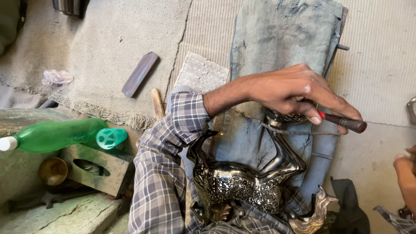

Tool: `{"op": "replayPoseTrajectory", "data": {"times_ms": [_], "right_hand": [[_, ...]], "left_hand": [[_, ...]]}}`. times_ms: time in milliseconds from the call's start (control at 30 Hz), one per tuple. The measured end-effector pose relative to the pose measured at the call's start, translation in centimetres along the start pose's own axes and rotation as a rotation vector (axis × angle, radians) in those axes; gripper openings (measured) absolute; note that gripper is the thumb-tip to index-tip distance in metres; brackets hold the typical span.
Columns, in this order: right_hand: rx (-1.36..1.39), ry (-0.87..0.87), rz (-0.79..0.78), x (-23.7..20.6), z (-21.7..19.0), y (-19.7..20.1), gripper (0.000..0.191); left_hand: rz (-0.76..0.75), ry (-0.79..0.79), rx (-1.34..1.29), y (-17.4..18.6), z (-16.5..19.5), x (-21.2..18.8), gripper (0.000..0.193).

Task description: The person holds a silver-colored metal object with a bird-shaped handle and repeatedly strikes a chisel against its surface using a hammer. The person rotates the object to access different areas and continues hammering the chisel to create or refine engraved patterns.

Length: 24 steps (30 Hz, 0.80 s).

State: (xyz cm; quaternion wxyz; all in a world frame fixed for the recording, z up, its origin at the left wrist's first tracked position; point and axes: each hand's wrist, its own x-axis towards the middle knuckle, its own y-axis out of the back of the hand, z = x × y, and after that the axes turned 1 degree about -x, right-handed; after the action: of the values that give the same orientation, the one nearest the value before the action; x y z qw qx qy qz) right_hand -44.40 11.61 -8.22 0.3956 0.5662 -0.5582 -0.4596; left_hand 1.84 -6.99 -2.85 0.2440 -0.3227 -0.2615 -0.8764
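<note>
An ornate engraved metal vessel (242,182), dark and silver, lies on my lap and over a board wrapped in dusty blue cloth (281,39). My left hand (290,89) reaches across from a plaid sleeve and rests at the vessel's patterned upper end (286,117). It grips a tool with a dark handle and a red ring (346,122). A thin cord (299,132) runs across the vessel's neck just below that hand. My right hand (405,171) shows only partly at the right edge, apart from the vessel. Its fingers are cut off by the frame.
A green plastic bottle (56,135) lies on a hollow block (97,169) at left, above a brass cup (52,171). A dark flat bar (139,73) and a wooden stick (157,103) lie on the carpet. A brass curved piece (314,212) and black cloth (353,208) sit lower right.
</note>
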Motion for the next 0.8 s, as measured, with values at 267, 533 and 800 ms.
{"op": "replayPoseTrajectory", "data": {"times_ms": [267, 533, 800], "right_hand": [[0.038, -0.027, -0.011, 0.8, -1.2, -0.3, 0.018], [0.084, -0.067, -0.033, 0.6, -2.3, 0.2, 0.022], [0.216, -0.237, -0.179, 2.8, -3.1, -0.2, 0.025]], "left_hand": [[0.014, 0.029, 0.041, -0.3, 0.1, -0.1, 0.049], [0.104, 0.211, 0.207, -1.2, -0.3, -0.4, 0.052], [0.138, 0.175, 0.239, -1.1, 0.5, -0.2, 0.056]]}}
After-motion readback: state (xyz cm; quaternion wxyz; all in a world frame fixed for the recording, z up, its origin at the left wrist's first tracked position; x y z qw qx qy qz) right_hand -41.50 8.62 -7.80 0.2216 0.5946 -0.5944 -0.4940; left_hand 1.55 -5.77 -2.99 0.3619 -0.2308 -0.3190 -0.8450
